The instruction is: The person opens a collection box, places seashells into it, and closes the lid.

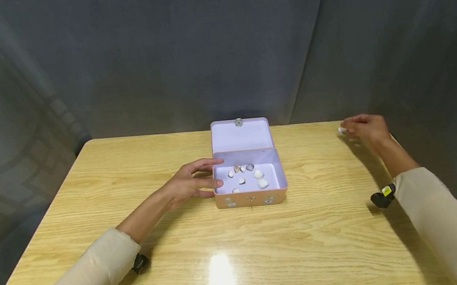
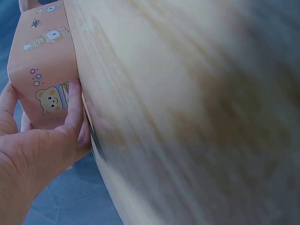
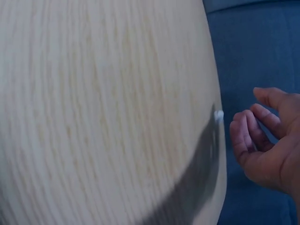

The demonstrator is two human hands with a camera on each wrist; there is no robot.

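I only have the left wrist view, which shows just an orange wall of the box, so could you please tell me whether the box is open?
Observer: Yes, the box is open; its lid stands tilted back behind it.
Operator: Thank you. Is there anything inside it?
Observer: Several small shells lie on its pale floor.
Operator: And where is the right hand, please?
Observer: The right hand is by the far right edge of the table, its fingers loosely curled beside a small white piece and not touching it.
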